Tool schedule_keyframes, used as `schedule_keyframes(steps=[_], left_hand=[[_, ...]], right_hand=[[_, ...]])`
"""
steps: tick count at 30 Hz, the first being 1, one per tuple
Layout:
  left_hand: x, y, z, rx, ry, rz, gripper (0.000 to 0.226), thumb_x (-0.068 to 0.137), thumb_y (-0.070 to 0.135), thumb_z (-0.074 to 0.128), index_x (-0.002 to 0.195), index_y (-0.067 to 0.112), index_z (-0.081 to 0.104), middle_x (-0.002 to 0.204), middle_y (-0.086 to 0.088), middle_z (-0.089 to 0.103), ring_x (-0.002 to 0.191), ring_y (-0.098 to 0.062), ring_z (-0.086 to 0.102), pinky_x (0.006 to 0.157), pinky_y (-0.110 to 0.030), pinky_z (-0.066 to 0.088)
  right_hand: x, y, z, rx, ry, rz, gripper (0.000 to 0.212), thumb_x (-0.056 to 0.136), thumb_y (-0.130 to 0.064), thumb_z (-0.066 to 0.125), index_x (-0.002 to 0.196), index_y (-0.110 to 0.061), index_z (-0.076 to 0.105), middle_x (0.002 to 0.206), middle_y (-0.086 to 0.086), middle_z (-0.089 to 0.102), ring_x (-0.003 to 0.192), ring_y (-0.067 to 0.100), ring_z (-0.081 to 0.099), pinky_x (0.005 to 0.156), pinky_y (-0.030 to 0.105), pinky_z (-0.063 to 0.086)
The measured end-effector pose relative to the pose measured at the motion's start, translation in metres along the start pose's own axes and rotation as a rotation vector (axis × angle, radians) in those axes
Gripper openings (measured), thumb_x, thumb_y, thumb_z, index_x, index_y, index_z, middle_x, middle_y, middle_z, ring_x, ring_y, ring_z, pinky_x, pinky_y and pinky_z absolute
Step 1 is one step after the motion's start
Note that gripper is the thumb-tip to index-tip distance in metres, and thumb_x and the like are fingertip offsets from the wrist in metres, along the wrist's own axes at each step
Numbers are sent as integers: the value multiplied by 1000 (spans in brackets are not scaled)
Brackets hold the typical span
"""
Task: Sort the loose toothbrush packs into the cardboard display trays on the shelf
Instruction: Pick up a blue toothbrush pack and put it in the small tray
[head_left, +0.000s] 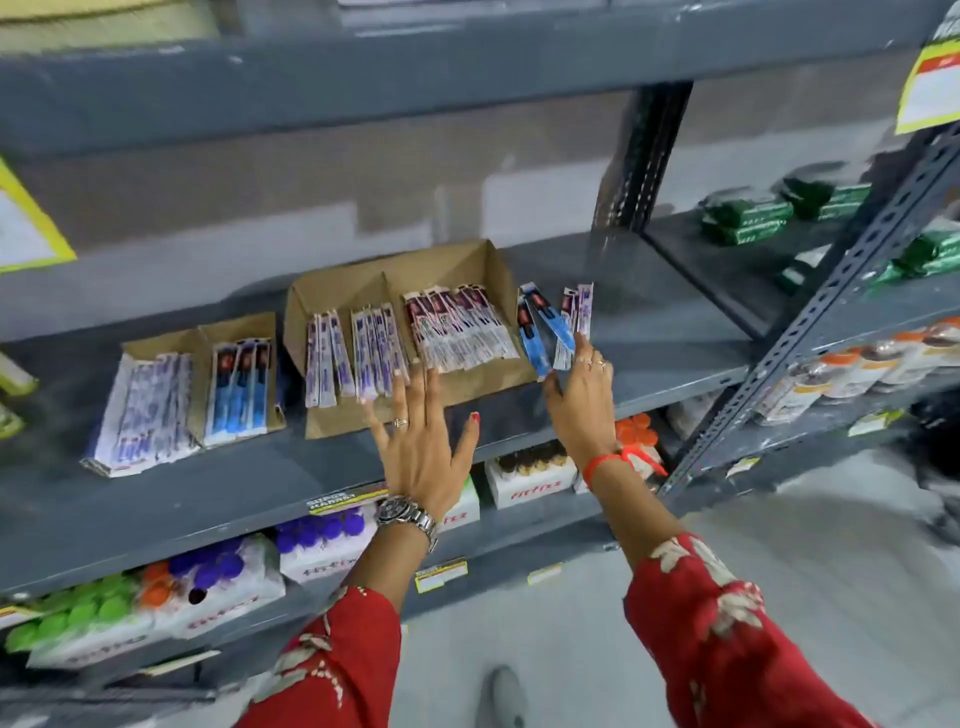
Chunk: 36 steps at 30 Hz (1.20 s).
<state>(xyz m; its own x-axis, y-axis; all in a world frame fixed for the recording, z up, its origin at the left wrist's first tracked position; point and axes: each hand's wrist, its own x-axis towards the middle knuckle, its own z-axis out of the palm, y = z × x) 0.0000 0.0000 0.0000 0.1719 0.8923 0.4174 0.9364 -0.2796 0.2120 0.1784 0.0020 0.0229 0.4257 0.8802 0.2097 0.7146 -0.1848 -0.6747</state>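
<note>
A large cardboard tray (467, 260) on the grey shelf holds purple-white toothbrush packs (358, 348) on its left and dark-topped packs (457, 327) on its right. A smaller two-part tray (234, 327) to the left holds white-purple packs (145, 405) and blue packs (239, 389). My left hand (421, 441) is spread open over the front of the large tray, fingertips near the packs. My right hand (582, 400) holds a fan of loose blue and purple packs (556, 327) just right of the large tray.
The grey metal shelf (649, 322) has bare surface right of the trays. Green packets (748, 218) lie on the neighbouring shelf at the right. Below are boxes of bottles with coloured caps (208, 571). A slotted steel upright (810, 312) stands at the right.
</note>
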Motion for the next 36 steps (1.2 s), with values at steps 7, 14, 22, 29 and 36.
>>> schedule_keyframes(steps=[7, 14, 22, 29, 36], left_hand=[[1, -9, 20, 34, -66, -15, 74, 86, 52, 34, 145, 10, 18, 155, -10, 12, 140, -29, 13, 108, -61, 2], [-3, -12, 29, 53, -63, -12, 77, 85, 49, 40, 145, 9, 14, 152, -9, 3, 140, -27, 8, 109, -60, 8], [-3, -13, 32, 88, -80, -17, 74, 86, 49, 37, 146, 10, 15, 153, -14, 9, 140, -30, 12, 108, -63, 9], [-5, -3, 22, -16, -50, -16, 68, 88, 48, 37, 146, 19, 17, 154, -15, 11, 141, -30, 7, 106, -62, -5], [19, 16, -32, -1182, 174, -226, 54, 89, 21, 51, 138, 14, 31, 149, -4, 26, 137, -15, 27, 113, -34, 23]], right_hand=[[48, 4, 22, -241, -25, 103, 29, 92, -15, 47, 108, 3, 62, 115, 24, 58, 110, 38, 46, 84, 45, 47], [67, -5, 29, -254, -51, 232, 37, 86, -28, 59, 107, 3, 61, 115, 21, 58, 117, 35, 44, 78, 43, 51], [69, -8, 22, -98, 9, 382, 30, 84, -22, 59, 107, -2, 61, 109, 20, 66, 102, 37, 61, 73, 37, 51], [53, -3, 7, 227, 162, 409, 20, 84, -17, 63, 102, -10, 67, 108, 13, 72, 101, 29, 65, 83, 32, 51], [3, -35, -10, 746, 42, 297, 16, 78, -11, 72, 92, -2, 70, 81, 6, 73, 73, 12, 67, 71, 21, 54]])
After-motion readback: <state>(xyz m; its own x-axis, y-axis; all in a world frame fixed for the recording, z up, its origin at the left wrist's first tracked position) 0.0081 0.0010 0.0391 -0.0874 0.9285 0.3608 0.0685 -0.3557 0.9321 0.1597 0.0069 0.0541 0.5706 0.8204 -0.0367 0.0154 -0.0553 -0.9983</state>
